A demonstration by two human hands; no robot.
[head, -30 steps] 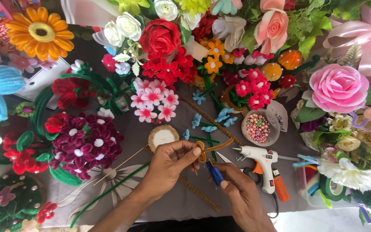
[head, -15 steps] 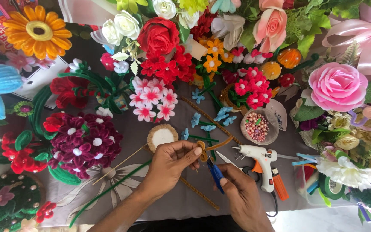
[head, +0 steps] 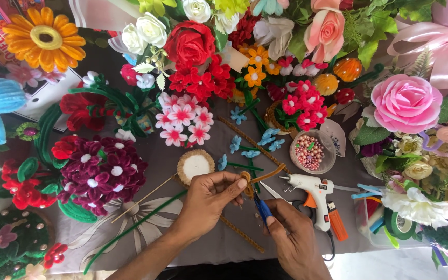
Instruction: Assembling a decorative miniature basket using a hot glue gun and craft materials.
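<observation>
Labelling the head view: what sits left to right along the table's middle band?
Maroon flower ball → round cream disc → left hand → brown pipe cleaner → bead bowl → glue gun → pink rose.

The left hand (head: pixel 211 199) is pinching a coiled brown pipe cleaner (head: pixel 248 182) between thumb and fingertips, its free end sticking out to the right. The right hand (head: pixel 291 236) is gripping blue-handled scissors (head: pixel 262 206), their blades pointing up at the coil. A white glue gun with an orange trigger (head: pixel 315 194) is lying just beside the right hand on the grey table (head: pixel 182 238). A round white-and-tan disc (head: pixel 195 166) is sitting near the left hand, and a clear bowl of pink beads (head: pixel 311 151) is resting above the gun, with handmade fuzzy flowers crowding all around.
</observation>
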